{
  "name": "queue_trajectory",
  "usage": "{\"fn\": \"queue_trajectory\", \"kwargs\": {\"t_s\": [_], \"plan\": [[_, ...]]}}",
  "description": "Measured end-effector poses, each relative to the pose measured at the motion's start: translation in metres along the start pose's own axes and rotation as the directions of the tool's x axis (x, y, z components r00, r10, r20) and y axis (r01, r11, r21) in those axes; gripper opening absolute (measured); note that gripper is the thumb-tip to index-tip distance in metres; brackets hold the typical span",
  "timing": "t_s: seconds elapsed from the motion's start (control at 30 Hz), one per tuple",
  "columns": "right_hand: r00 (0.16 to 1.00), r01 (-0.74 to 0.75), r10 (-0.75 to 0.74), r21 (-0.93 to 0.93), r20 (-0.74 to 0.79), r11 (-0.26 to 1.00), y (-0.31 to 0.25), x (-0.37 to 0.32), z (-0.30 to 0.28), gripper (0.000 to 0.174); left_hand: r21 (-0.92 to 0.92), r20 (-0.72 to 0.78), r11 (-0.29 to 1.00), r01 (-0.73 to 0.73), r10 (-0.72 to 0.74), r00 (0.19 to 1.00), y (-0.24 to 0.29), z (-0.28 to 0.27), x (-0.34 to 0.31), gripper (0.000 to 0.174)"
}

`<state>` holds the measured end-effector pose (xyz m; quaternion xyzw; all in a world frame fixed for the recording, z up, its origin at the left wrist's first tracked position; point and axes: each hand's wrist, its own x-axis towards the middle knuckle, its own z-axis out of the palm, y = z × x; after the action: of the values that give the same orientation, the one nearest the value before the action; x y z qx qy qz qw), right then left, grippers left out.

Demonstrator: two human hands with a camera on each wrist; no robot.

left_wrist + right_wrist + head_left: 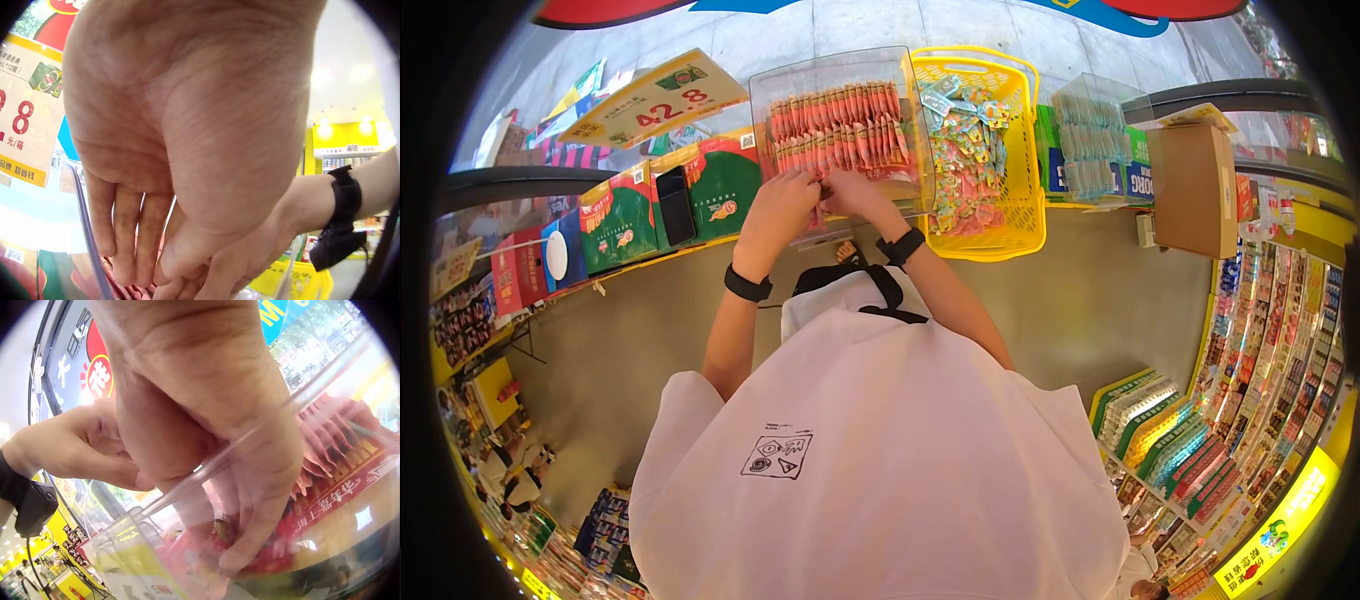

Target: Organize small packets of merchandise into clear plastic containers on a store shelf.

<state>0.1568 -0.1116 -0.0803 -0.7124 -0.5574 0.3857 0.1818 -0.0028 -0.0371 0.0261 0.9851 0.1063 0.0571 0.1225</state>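
Observation:
Both hands work at the near side of a clear plastic bin holding rows of slim red packets. My left hand reaches over the bin's near left part, its fingers fairly straight and pointing down, fingertips right at the red packets in the left wrist view. Close beside it, my right hand has its fingers down behind the clear wall. Between the right thumb and fingers it pinches a small red packet, mostly hidden by the fingers. The hands overlap in the left wrist view.
A yellow basket of small colourful packets stands right of the bin. Green cartons and a dark phone are to the left, below a price sign. Further right are another clear bin and a brown box.

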Motion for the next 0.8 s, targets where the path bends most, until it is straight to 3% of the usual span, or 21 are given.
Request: {"fn": "queue_trajectory", "kwargs": {"t_s": [0.23,0.5,0.8], "plan": [[0.998,-0.007,0.006,-0.028,-0.057,1.0,-0.003,-0.003,0.003,0.031,0.039,0.026,0.999,0.017,-0.018,0.999,0.0,0.002,-0.003,0.014],[0.996,-0.089,0.089,-0.008,0.022,0.996,0.001,0.001,0.003,0.033,0.044,0.026,0.999,0.028,-0.03,0.999,0.0,0.001,-0.005,0.015],[1.0,-0.025,0.026,0.039,-0.004,0.999,0.01,0.007,0.007,0.025,0.05,0.017,0.998,0.032,-0.033,0.999,0.002,0.0,-0.006,0.014]]}}
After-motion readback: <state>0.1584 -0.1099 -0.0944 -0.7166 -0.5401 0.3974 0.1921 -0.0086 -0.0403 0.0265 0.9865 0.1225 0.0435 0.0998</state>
